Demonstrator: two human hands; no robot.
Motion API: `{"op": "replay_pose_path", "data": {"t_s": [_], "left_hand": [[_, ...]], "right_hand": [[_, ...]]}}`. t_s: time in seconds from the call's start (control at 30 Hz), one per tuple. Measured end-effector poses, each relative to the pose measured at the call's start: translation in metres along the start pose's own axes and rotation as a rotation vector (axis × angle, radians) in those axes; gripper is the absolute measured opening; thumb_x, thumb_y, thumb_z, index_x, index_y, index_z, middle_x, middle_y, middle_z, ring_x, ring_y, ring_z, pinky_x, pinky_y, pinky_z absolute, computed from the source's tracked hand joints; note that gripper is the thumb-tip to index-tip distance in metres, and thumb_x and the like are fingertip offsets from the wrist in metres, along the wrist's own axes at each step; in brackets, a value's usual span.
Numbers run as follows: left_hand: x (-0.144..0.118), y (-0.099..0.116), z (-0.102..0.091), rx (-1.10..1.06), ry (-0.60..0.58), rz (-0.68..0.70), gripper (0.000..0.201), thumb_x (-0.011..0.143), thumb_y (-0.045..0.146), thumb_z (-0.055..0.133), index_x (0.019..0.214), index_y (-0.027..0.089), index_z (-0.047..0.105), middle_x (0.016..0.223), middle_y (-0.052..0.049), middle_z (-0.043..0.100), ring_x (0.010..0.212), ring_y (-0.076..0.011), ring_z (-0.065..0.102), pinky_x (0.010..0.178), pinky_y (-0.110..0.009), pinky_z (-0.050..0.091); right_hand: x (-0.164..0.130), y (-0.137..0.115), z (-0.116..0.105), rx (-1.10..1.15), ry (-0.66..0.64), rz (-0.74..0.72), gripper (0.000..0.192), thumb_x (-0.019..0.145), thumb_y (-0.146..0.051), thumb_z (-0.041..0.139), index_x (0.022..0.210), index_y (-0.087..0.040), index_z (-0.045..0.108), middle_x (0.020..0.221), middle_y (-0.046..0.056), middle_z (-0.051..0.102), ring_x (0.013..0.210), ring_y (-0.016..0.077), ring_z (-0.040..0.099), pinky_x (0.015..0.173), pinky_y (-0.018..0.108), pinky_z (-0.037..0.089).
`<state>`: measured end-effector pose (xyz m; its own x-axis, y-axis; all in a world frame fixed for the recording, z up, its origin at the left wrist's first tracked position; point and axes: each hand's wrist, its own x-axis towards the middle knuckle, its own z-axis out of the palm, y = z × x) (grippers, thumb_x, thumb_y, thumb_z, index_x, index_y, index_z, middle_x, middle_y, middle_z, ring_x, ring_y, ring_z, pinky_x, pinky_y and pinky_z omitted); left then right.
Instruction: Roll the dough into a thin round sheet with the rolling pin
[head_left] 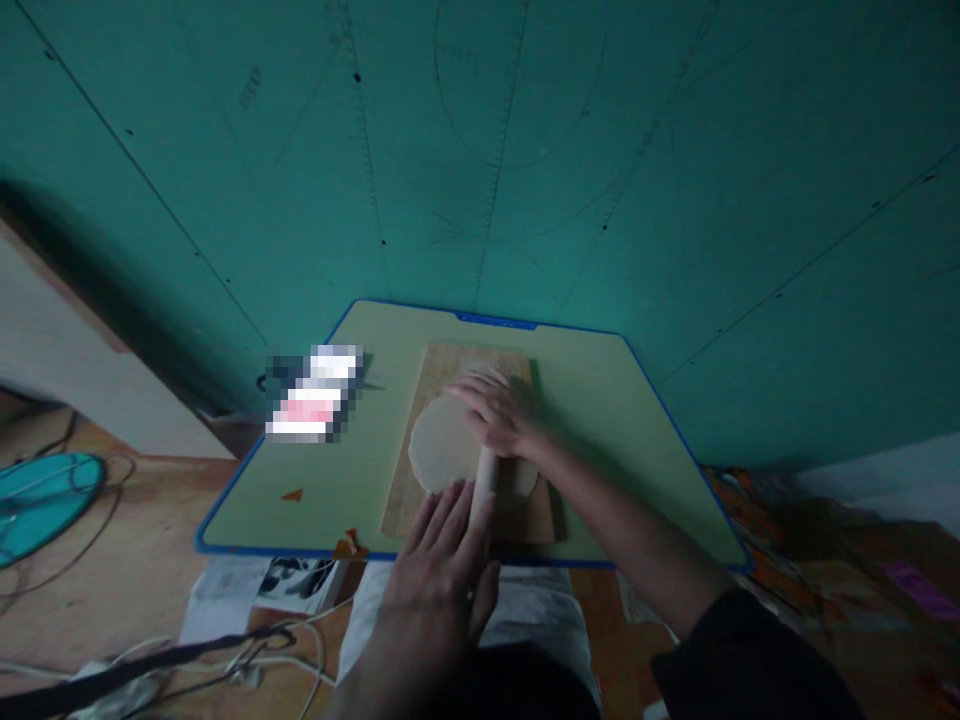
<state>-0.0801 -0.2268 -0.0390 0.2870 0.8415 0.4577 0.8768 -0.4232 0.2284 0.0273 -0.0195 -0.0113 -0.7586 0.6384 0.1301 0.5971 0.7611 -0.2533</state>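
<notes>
A wooden rolling pin (pixel 484 489) lies lengthwise across a thin, round sheet of dough (pixel 442 440). Under the dough is a wooden cutting board (pixel 401 500). At the pin's near end is my left hand (pixel 442 560), its fingers stretched forward along the pin and the thumb on the right side. My right hand (pixel 495 410) covers the far end of the pin, with fingers pointing left over the board's upper part. Dough shows on both sides of the pin. The hands hide both ends of the pin.
The board rests on a small pale-green table with a blue rim (pixel 660 400). A blurred-out phone-like object (pixel 315 395) stands at its left. Orange scraps (pixel 350 545) lie near the front edge. Beyond is a green wall (pixel 480 150); cables (pixel 300 650) run over the floor at lower left.
</notes>
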Motion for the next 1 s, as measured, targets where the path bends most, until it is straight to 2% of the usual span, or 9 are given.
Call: {"op": "replay_pose_path", "data": {"t_s": [0.1,0.17,0.27,0.43,0.5,0.6,0.8,0.9,1.0], "left_hand": [[-0.002,-0.004,-0.005,0.051,-0.009,-0.048,0.059,0.095,0.018,0.045,0.153,0.007,0.035,0.155,-0.022,0.043,0.147,-0.0333,0.035,0.113,-0.054,0.045],[0.001,0.001,-0.002,0.03,-0.022,-0.045,0.061,0.093,0.015,0.046,0.152,0.006,0.036,0.158,-0.023,0.038,0.149,-0.0336,0.032,0.112,-0.052,0.046],[0.014,0.021,0.008,-0.052,-0.032,0.029,0.059,0.089,0.011,0.047,0.147,0.007,0.044,0.158,-0.019,0.039,0.15,-0.0321,0.029,0.113,-0.049,0.045],[0.031,0.049,0.017,-0.092,-0.053,0.075,0.048,0.094,0.031,0.056,0.136,0.009,0.058,0.151,-0.012,0.052,0.15,-0.0297,0.031,0.119,-0.044,0.037],[0.029,0.045,0.016,-0.062,-0.065,0.053,0.048,0.095,0.032,0.055,0.137,0.01,0.057,0.152,-0.012,0.05,0.148,-0.0291,0.034,0.12,-0.043,0.037],[0.015,0.024,0.01,-0.004,-0.057,0.033,0.048,0.096,0.026,0.052,0.142,0.013,0.053,0.156,-0.012,0.045,0.147,-0.0306,0.037,0.118,-0.047,0.039],[-0.009,-0.015,-0.013,0.1,-0.038,-0.013,0.062,0.095,0.018,0.044,0.155,0.011,0.032,0.157,-0.017,0.041,0.15,-0.0311,0.031,0.114,-0.051,0.042],[-0.006,-0.01,-0.012,0.088,-0.019,-0.04,0.065,0.09,0.012,0.044,0.155,0.011,0.032,0.159,-0.02,0.037,0.15,-0.0329,0.028,0.112,-0.053,0.045],[0.005,0.009,0.002,0.005,-0.051,-0.007,0.067,0.084,0.007,0.048,0.15,0.011,0.04,0.161,-0.02,0.034,0.15,-0.0349,0.029,0.111,-0.052,0.046]], "right_hand": [[0.012,-0.009,0.001,-0.017,-0.015,0.016,0.051,0.097,-0.026,0.042,0.147,-0.021,0.05,0.156,0.008,0.047,0.147,0.0222,0.036,0.125,0.049,0.014],[0.006,-0.003,0.002,-0.001,-0.004,0.003,0.053,0.095,-0.024,0.043,0.148,-0.02,0.049,0.158,0.009,0.044,0.149,0.0231,0.031,0.125,0.05,0.015],[-0.021,0.022,0.006,0.056,0.054,-0.03,0.054,0.092,-0.02,0.043,0.146,-0.019,0.051,0.158,0.01,0.043,0.15,0.0244,0.03,0.123,0.052,0.023],[-0.06,0.052,0.005,0.07,0.15,-0.06,0.054,0.095,-0.022,0.037,0.147,-0.016,0.049,0.156,0.013,0.044,0.151,0.0272,0.026,0.121,0.057,0.026],[-0.055,0.047,0.004,0.05,0.111,-0.046,0.054,0.095,-0.022,0.039,0.147,-0.015,0.049,0.157,0.014,0.043,0.152,0.0283,0.025,0.121,0.057,0.026],[-0.028,0.023,0.002,0.01,0.026,-0.006,0.054,0.094,-0.022,0.043,0.147,-0.017,0.05,0.159,0.012,0.041,0.152,0.028,0.025,0.122,0.055,0.022],[0.025,-0.031,0.004,-0.063,-0.055,0.062,0.052,0.098,-0.028,0.041,0.149,-0.019,0.047,0.158,0.01,0.043,0.149,0.022,0.032,0.125,0.049,0.011],[0.024,-0.032,0.003,-0.043,-0.039,0.067,0.051,0.098,-0.027,0.041,0.148,-0.018,0.049,0.157,0.01,0.045,0.148,0.0223,0.034,0.125,0.048,0.014],[0.0,-0.009,0.002,-0.006,-0.014,0.043,0.054,0.095,-0.023,0.043,0.148,-0.016,0.049,0.158,0.012,0.042,0.149,0.0248,0.031,0.124,0.049,0.019]]}}
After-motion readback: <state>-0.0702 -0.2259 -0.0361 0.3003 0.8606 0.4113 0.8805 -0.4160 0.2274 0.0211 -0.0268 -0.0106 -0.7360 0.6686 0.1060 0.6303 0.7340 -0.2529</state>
